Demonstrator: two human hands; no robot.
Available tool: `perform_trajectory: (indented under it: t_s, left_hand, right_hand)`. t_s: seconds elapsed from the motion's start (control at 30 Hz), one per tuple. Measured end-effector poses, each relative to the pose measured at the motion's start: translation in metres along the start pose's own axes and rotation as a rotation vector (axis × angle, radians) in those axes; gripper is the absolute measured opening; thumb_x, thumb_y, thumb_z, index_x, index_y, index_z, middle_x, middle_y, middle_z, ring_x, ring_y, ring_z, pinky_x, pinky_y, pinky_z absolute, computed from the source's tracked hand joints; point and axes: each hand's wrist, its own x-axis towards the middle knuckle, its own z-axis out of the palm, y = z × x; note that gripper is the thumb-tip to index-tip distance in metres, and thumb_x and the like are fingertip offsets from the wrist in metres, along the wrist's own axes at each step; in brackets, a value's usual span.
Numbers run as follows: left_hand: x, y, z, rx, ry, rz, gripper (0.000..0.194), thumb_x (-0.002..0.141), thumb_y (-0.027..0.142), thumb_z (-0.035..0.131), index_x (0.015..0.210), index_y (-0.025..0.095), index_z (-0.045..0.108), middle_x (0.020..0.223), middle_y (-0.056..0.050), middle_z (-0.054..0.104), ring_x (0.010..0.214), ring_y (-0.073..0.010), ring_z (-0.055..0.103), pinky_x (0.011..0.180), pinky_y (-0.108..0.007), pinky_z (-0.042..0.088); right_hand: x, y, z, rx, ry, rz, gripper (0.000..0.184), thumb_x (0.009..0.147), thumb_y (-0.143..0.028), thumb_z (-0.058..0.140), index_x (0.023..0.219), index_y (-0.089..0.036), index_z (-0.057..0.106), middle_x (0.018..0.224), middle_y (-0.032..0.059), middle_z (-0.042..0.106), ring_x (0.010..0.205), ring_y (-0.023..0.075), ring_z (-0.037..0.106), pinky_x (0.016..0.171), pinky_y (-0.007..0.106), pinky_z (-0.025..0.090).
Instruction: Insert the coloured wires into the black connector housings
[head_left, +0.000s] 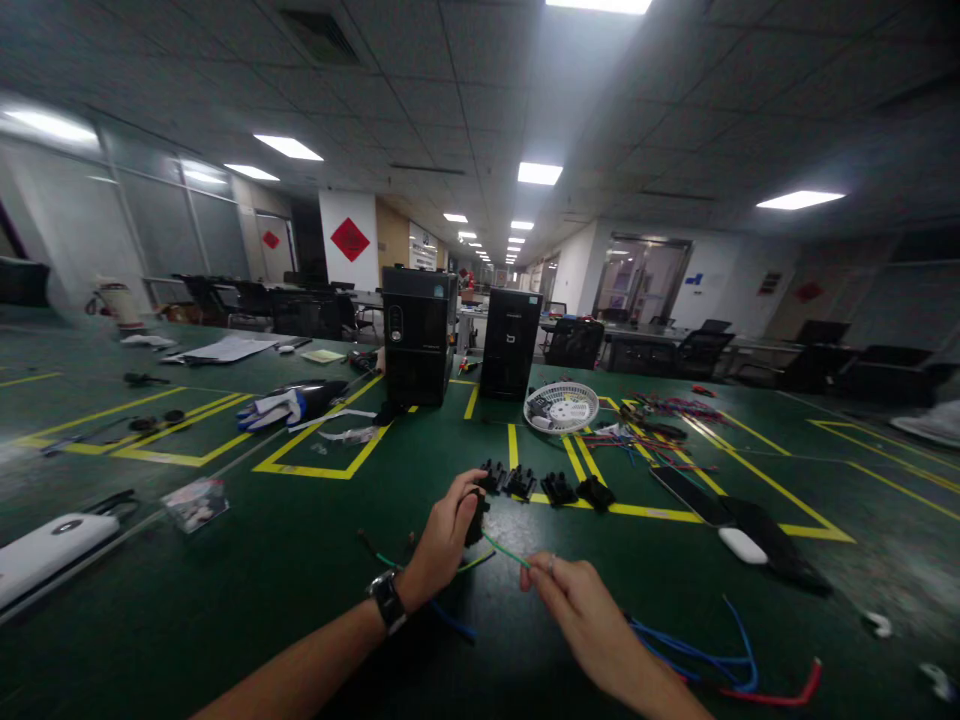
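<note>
My left hand [450, 528], with a watch on its wrist, is closed around a small black connector block [476, 520] held just above the green table. Between thumb and fingers, my right hand [574, 600] pinches a green wire [508, 551] whose other end reaches the block; whether it sits inside cannot be made out. Several similar black blocks [559, 489] stand in a row just beyond my hands. Near my left wrist lie a green-yellow wire [477, 563] and a blue wire [454, 622], partly hidden by the hand.
Blue wires [705, 650] and a red wire [784, 690] lie by my right forearm. Farther off are a white basket [562, 425], two black computer towers [416, 340], a phone [690, 495], a white case [742, 546], gloves [281, 408] and a white device [56, 555] at left.
</note>
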Motion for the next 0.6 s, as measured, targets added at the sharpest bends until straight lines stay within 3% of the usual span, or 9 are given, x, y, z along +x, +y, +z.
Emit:
perform_trajectory:
  t_s: [0.1, 0.17, 0.23, 0.27, 0.3, 0.37, 0.43, 0.5, 0.6]
  left_hand:
    - [0.007, 0.008, 0.001, -0.099, 0.089, 0.029, 0.047, 0.089, 0.051, 0.043, 0.122, 0.018, 0.05, 0.09, -0.006, 0.063, 0.072, -0.0158, 0.06, 0.069, -0.029, 0.048]
    - [0.02, 0.013, -0.01, -0.284, 0.289, -0.035, 0.042, 0.091, 0.05, 0.041, 0.12, 0.02, 0.047, 0.083, -0.003, 0.06, 0.064, -0.0148, 0.06, 0.064, -0.03, 0.05]
    - [0.039, 0.017, -0.032, -0.504, 0.597, -0.146, 0.033, 0.092, 0.047, 0.037, 0.113, 0.023, 0.047, 0.075, 0.001, 0.056, 0.057, -0.0145, 0.06, 0.06, -0.034, 0.052]
    - [0.048, 0.018, -0.044, -0.572, 0.708, -0.202, 0.029, 0.094, 0.044, 0.034, 0.108, 0.022, 0.047, 0.072, 0.001, 0.055, 0.057, -0.0151, 0.061, 0.062, -0.037, 0.053]
    - [0.055, 0.019, -0.054, -0.596, 0.745, -0.201, 0.028, 0.095, 0.042, 0.032, 0.105, 0.022, 0.047, 0.073, 0.001, 0.057, 0.059, -0.0157, 0.063, 0.064, -0.038, 0.054]
    - [0.062, 0.019, -0.064, -0.545, 0.692, -0.17, 0.028, 0.094, 0.043, 0.034, 0.104, 0.022, 0.048, 0.078, -0.001, 0.062, 0.064, -0.0166, 0.065, 0.066, -0.037, 0.053]
    - [0.059, 0.017, -0.057, -0.443, 0.538, -0.146, 0.033, 0.091, 0.048, 0.04, 0.106, 0.02, 0.05, 0.082, -0.004, 0.066, 0.069, -0.0165, 0.066, 0.069, -0.034, 0.052]
    - [0.047, 0.014, -0.034, -0.342, 0.323, -0.162, 0.043, 0.088, 0.054, 0.044, 0.112, 0.019, 0.05, 0.086, -0.005, 0.068, 0.076, -0.0165, 0.065, 0.073, -0.032, 0.05]
    - [0.025, 0.01, 0.012, -0.243, 0.007, -0.229, 0.047, 0.087, 0.056, 0.043, 0.117, 0.02, 0.05, 0.106, -0.008, 0.066, 0.093, -0.0182, 0.062, 0.084, -0.033, 0.047]
  right_hand:
    - [0.002, -0.002, -0.015, 0.043, 0.094, 0.04, 0.038, 0.098, -0.041, 0.034, 0.082, -0.019, 0.061, 0.06, -0.0036, 0.049, 0.056, 0.0125, 0.048, 0.055, 0.023, 0.033]
    - [0.0, 0.003, -0.015, 0.086, 0.185, 0.057, 0.039, 0.098, -0.043, 0.032, 0.083, -0.019, 0.059, 0.056, -0.0048, 0.044, 0.052, 0.0119, 0.045, 0.053, 0.023, 0.034]
    - [-0.002, 0.01, -0.005, 0.09, 0.243, 0.069, 0.039, 0.099, -0.042, 0.03, 0.085, -0.018, 0.059, 0.056, -0.0044, 0.046, 0.051, 0.0121, 0.045, 0.054, 0.023, 0.036]
    - [-0.003, 0.012, 0.002, 0.078, 0.225, 0.06, 0.039, 0.099, -0.04, 0.028, 0.088, -0.018, 0.06, 0.059, -0.003, 0.05, 0.053, 0.0127, 0.049, 0.056, 0.023, 0.039]
    - [-0.004, 0.014, 0.01, 0.058, 0.171, 0.033, 0.038, 0.099, -0.037, 0.028, 0.093, -0.019, 0.061, 0.065, -0.0008, 0.056, 0.059, 0.0137, 0.054, 0.06, 0.024, 0.042]
    - [-0.002, 0.014, 0.022, -0.002, 0.037, -0.055, 0.031, 0.098, -0.032, 0.035, 0.11, -0.021, 0.061, 0.092, 0.0046, 0.066, 0.085, 0.0178, 0.062, 0.077, 0.028, 0.047]
    - [0.002, 0.012, 0.028, -0.084, -0.017, -0.128, 0.036, 0.093, -0.028, 0.047, 0.129, -0.025, 0.051, 0.123, 0.0075, 0.059, 0.115, 0.0231, 0.053, 0.098, 0.037, 0.041]
    - [0.007, 0.011, 0.025, -0.162, 0.065, -0.152, 0.056, 0.087, -0.025, 0.057, 0.14, -0.027, 0.038, 0.141, 0.0084, 0.044, 0.131, 0.0263, 0.038, 0.109, 0.045, 0.03]
    - [0.012, 0.015, 0.013, -0.196, 0.214, -0.16, 0.076, 0.082, -0.025, 0.064, 0.146, -0.028, 0.024, 0.151, 0.0093, 0.028, 0.137, 0.0271, 0.027, 0.112, 0.049, 0.025]
